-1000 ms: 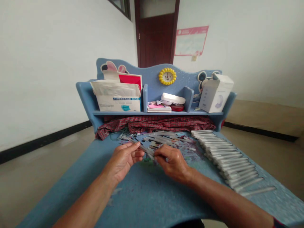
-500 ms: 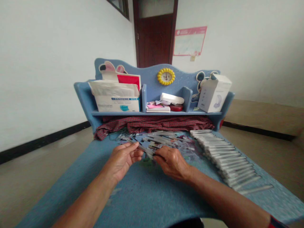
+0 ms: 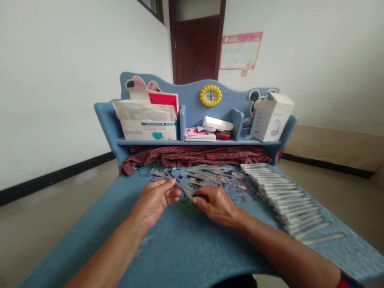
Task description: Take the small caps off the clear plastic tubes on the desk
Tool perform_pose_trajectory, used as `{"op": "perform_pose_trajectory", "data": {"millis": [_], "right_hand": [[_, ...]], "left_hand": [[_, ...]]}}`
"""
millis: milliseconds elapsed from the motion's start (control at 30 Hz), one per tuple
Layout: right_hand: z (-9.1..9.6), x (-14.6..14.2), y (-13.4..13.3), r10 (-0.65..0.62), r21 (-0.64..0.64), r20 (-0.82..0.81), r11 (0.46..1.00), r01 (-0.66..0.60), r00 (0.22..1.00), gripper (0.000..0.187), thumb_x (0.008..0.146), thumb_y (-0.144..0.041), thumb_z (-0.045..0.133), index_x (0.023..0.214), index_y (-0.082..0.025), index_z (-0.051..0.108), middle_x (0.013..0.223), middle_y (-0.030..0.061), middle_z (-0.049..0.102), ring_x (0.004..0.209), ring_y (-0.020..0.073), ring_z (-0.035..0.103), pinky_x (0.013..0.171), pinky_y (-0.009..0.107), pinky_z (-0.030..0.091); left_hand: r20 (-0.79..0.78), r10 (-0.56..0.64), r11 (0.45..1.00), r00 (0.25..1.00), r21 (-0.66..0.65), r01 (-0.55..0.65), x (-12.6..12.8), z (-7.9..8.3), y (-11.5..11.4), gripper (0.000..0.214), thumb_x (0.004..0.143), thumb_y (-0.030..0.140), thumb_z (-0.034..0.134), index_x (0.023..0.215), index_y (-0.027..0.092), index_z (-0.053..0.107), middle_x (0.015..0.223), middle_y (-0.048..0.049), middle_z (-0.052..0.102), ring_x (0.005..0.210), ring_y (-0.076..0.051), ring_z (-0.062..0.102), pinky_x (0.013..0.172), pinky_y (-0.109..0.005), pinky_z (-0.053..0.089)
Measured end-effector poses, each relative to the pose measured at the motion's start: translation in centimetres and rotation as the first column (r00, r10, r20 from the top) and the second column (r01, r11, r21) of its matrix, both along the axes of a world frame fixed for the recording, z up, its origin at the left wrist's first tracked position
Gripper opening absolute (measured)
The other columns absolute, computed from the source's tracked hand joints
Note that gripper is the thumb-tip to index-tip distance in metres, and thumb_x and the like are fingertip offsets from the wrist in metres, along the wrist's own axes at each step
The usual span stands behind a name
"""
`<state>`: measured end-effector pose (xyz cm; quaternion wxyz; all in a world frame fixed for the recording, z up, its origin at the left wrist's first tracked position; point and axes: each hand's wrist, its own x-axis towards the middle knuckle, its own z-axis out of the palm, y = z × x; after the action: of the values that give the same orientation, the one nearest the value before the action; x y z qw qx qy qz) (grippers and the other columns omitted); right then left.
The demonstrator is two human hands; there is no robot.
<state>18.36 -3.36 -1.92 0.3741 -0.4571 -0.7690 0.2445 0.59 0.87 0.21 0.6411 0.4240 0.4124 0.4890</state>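
Note:
My left hand (image 3: pixel 156 200) and my right hand (image 3: pixel 216 205) meet over the middle of a blue desk (image 3: pixel 186 248). Between them runs a thin grey pen (image 3: pixel 183 189). The left thumb and fingers pinch its far end, and the right fingers are closed on its near end. Just beyond the hands lies a loose heap of pens and pen parts (image 3: pixel 204 176). Along the right side of the desk a long row of finished grey pens (image 3: pixel 285 200) lies side by side.
A red checked cloth (image 3: pixel 195 156) is bunched under the desk's blue shelf (image 3: pixel 198 142). The shelf holds a box of masks (image 3: pixel 148 128), papers, a red tin, a white carton (image 3: pixel 271 118) and a small yellow clock (image 3: pixel 211 96). A brown door stands behind.
Both hands stay on the same pen and shift only slightly; the right hand has slid a little lower and flatter. The camera view has wobbled a bit.

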Motion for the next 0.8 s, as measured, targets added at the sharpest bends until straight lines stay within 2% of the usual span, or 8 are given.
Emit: {"op": "perform_pose_trajectory", "data": {"millis": [200,300,400,500,567,667,733,800], "right_hand": [[0.4,0.0,-0.3,-0.033,0.12,0.092,0.993,0.022,0.995,0.022,0.082,-0.023,0.044,0.064,-0.016,0.053,0.06,-0.0016,0.049,0.057,0.008,0.043,0.056,0.021,0.033],[0.0,-0.1,-0.1,0.008,-0.106,-0.056,0.994,-0.014,0.998,0.029,0.085,-0.032,0.04,0.062,-0.016,0.05,0.054,-0.0025,0.046,0.048,0.007,0.044,0.048,0.02,0.033],[-0.5,-0.4,0.4,0.03,-0.411,-0.295,0.898,-0.155,0.955,0.033,0.084,-0.043,0.037,0.068,-0.016,0.048,0.054,-0.0019,0.051,0.04,0.0075,0.047,0.04,0.02,0.034],[-0.7,-0.4,0.7,0.031,-0.507,-0.396,0.826,-0.247,0.918,0.035,0.083,-0.048,0.036,0.072,-0.016,0.047,0.055,-0.0012,0.053,0.038,0.0084,0.048,0.038,0.02,0.035],[-0.6,-0.2,0.6,0.048,-0.427,-0.309,0.885,-0.183,0.95,0.034,0.083,-0.045,0.037,0.07,-0.016,0.048,0.056,-0.0016,0.051,0.042,0.0079,0.048,0.041,0.02,0.034],[-0.3,0.1,0.3,-0.009,-0.116,-0.057,0.993,0.002,0.998,0.026,0.08,-0.037,0.047,0.066,-0.016,0.051,0.055,-0.0034,0.046,0.05,0.0071,0.044,0.048,0.02,0.031],[-0.1,0.2,0.0,-0.051,0.034,0.036,0.998,0.05,0.998,0.023,0.079,-0.032,0.049,0.062,-0.016,0.051,0.054,-0.0039,0.043,0.052,0.0071,0.041,0.05,0.02,0.03],[-0.1,0.2,-0.1,-0.038,0.029,0.031,0.999,0.037,0.999,0.027,0.081,-0.032,0.046,0.059,-0.016,0.049,0.053,-0.0036,0.042,0.051,0.0069,0.04,0.049,0.021,0.029]], "left_hand": [[-0.002,-0.006,1.0,1.0,0.004,0.006,0.1,0.0,-0.1,0.003,0.073,0.008,0.057,0.071,0.009,0.055,0.055,-0.0049,0.062,0.046,-0.011,0.058,0.044,-0.019,0.049],[0.025,-0.001,1.0,1.0,0.002,0.001,0.2,0.1,-0.2,0.003,0.073,0.007,0.056,0.071,0.009,0.055,0.055,-0.0041,0.062,0.046,-0.011,0.058,0.044,-0.019,0.049],[0.033,-0.007,1.0,0.999,-0.006,0.007,0.3,0.3,-0.2,0.004,0.074,0.007,0.055,0.07,0.009,0.055,0.055,-0.004,0.062,0.046,-0.01,0.058,0.044,-0.019,0.049],[0.034,-0.001,1.0,0.999,-0.014,0.002,0.3,0.4,-0.3,0.005,0.074,0.006,0.055,0.07,0.009,0.055,0.055,-0.004,0.062,0.045,-0.01,0.058,0.044,-0.019,0.049],[0.03,0.016,1.0,0.999,-0.016,-0.016,0.3,0.4,-0.3,0.005,0.073,0.006,0.055,0.071,0.009,0.055,0.054,-0.0038,0.061,0.045,-0.01,0.058,0.044,-0.019,0.049],[0.013,0.03,1.0,0.999,-0.011,-0.029,0.3,0.3,-0.3,0.004,0.073,0.006,0.056,0.071,0.009,0.055,0.054,-0.004,0.061,0.045,-0.011,0.058,0.044,-0.02,0.049],[-0.001,0.027,1.0,1.0,-0.005,-0.027,0.3,0.3,-0.3,0.004,0.073,0.007,0.056,0.071,0.009,0.054,0.054,-0.0043,0.061,0.045,-0.011,0.058,0.044,-0.02,0.049],[-0.01,0.023,1.0,1.0,0.0,-0.023,0.3,0.3,-0.3,0.004,0.074,0.008,0.056,0.071,0.009,0.054,0.054,-0.0045,0.062,0.046,-0.011,0.058,0.044,-0.02,0.049]]}}
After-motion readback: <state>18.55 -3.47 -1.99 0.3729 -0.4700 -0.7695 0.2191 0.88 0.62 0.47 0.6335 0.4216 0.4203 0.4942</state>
